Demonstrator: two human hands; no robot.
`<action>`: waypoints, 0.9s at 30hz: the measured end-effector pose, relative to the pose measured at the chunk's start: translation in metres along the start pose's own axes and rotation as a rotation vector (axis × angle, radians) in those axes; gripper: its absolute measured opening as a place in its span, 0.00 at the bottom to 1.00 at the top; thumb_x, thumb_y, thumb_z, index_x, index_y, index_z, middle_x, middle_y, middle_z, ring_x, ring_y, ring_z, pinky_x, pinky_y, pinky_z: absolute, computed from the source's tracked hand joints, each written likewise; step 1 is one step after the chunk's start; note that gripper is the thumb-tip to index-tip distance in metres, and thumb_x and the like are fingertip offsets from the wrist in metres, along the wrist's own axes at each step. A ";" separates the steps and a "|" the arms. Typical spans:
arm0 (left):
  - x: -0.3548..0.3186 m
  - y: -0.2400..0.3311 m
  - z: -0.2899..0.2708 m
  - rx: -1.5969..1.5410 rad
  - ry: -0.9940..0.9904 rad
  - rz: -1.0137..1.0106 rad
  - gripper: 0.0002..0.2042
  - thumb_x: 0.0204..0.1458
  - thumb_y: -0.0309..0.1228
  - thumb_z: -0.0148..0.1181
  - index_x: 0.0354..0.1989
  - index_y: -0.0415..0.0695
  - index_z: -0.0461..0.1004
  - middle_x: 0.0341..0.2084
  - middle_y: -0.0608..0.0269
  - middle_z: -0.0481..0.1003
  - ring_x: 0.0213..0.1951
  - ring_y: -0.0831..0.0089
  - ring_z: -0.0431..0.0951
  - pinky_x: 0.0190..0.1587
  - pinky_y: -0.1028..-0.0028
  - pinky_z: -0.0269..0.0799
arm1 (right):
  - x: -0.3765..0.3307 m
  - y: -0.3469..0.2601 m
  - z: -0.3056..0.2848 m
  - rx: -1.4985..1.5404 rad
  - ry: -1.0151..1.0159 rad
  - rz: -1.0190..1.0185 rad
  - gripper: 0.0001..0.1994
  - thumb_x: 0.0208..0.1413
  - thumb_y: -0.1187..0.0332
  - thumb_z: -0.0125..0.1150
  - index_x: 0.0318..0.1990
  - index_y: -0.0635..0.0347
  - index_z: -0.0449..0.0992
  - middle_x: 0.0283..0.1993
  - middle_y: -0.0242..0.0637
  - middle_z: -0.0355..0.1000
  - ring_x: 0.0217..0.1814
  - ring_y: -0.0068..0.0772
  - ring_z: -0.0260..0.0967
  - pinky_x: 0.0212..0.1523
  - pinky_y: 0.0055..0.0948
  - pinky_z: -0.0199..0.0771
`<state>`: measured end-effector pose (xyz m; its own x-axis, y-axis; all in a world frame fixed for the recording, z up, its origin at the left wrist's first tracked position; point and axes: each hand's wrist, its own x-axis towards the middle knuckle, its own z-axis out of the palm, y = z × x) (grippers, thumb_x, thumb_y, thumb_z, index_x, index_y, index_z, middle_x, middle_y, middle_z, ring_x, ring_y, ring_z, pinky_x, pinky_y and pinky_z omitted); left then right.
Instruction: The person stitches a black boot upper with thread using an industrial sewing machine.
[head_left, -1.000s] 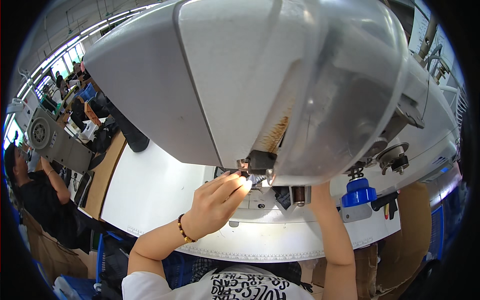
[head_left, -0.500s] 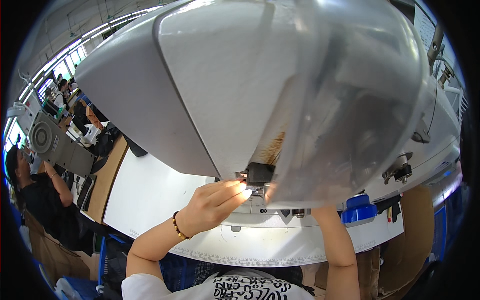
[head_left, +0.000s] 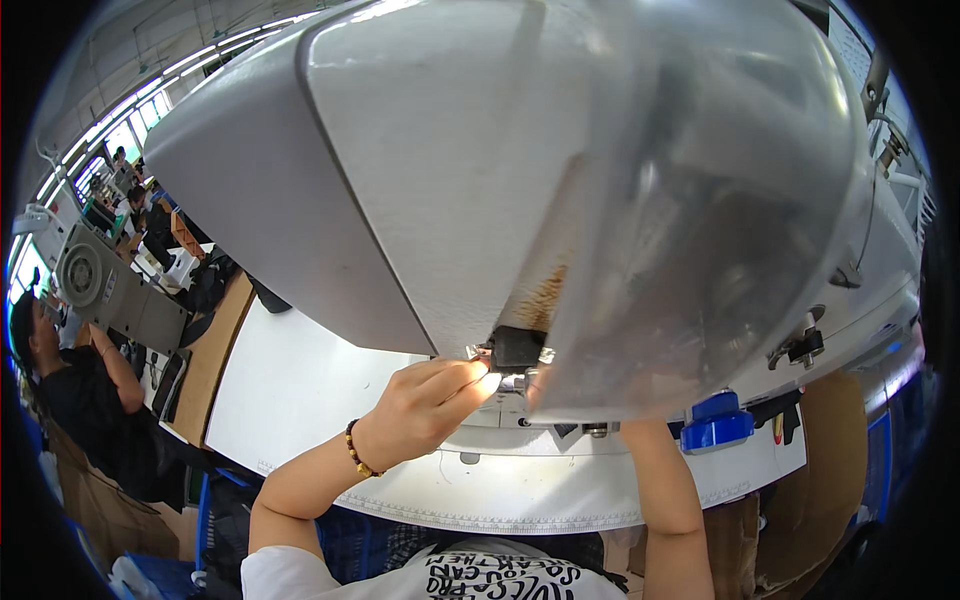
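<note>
A large grey-white sewing machine head [head_left: 420, 170] fills the upper middle of the view, with a clear plastic guard [head_left: 690, 250] over its right side. My left hand [head_left: 425, 402], a beaded bracelet [head_left: 362, 450] at its wrist, reaches under the head. Its thumb and fingers are pinched together in bright light at the needle area, beside a small black block [head_left: 518, 349]. What they hold, if anything, is too small to make out. My right forearm [head_left: 665, 480] goes up behind the machine's lower edge, which hides my right hand and its fingers.
A white curved work table [head_left: 290, 385] with a ruler scale along its front edge lies under the machine. A blue knob [head_left: 716, 422] sticks out right of my right wrist. Cardboard [head_left: 820, 480] stands at the right. At left, a person [head_left: 85, 390] sits by another machine [head_left: 115, 285].
The machine head and black block have shifted slightly in view. My left fingers stay pinched at the same spot, turned a little. The blue knob looks turned.
</note>
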<state>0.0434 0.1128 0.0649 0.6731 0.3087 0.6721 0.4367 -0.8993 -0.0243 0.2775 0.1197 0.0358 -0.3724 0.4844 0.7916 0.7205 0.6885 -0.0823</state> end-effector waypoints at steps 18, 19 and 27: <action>-0.008 -0.016 0.012 -0.044 0.012 -0.070 0.13 0.30 0.18 0.58 0.30 0.41 0.73 0.25 0.65 0.73 0.17 0.74 0.69 0.18 0.78 0.66 | 0.001 0.004 0.010 -0.374 0.098 -0.133 0.07 0.32 0.77 0.55 0.15 0.57 0.63 0.16 0.39 0.62 0.22 0.35 0.64 0.24 0.30 0.62; -0.009 -0.016 0.012 -0.050 0.014 -0.075 0.13 0.31 0.18 0.58 0.30 0.42 0.73 0.25 0.65 0.73 0.17 0.74 0.70 0.18 0.78 0.67 | -0.001 0.006 0.011 -0.591 -0.032 -0.246 0.08 0.30 0.77 0.57 0.15 0.56 0.63 0.17 0.38 0.63 0.22 0.33 0.64 0.24 0.29 0.62; -0.026 -0.040 0.036 -0.156 0.064 -0.290 0.13 0.33 0.20 0.60 0.33 0.42 0.74 0.27 0.61 0.74 0.24 0.67 0.73 0.25 0.74 0.69 | -0.003 0.010 0.001 -0.375 -0.087 -0.033 0.11 0.35 0.71 0.58 0.29 0.59 0.65 0.28 0.43 0.65 0.31 0.41 0.65 0.32 0.34 0.63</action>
<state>0.0299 0.1516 0.0218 0.4934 0.5429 0.6796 0.5041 -0.8152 0.2852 0.2852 0.1258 0.0318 -0.4352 0.5203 0.7348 0.8655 0.4666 0.1822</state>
